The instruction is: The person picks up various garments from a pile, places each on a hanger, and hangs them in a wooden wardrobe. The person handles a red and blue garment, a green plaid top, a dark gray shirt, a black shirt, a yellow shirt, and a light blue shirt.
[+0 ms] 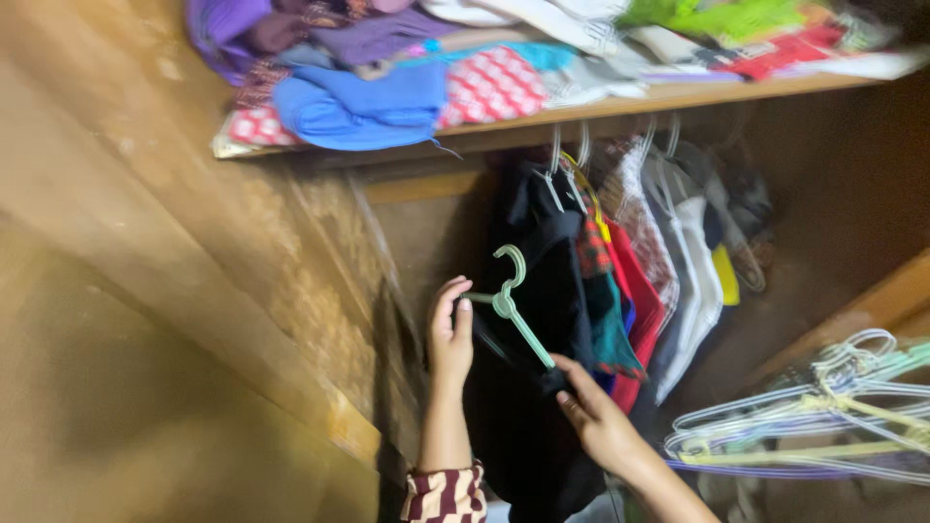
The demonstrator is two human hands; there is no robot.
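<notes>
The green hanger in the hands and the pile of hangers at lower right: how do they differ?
The green hanger is single, raised upright between the left hand and right hand and carries a dark garment. The pile of hangers is many, pale and mixed in colour, lying tilted, bare and untouched. Both have hooked tops.

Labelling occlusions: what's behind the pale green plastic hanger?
Behind the pale green plastic hanger, held by both hands, hangs a black garment; whatever is behind that garment is covered.
</notes>
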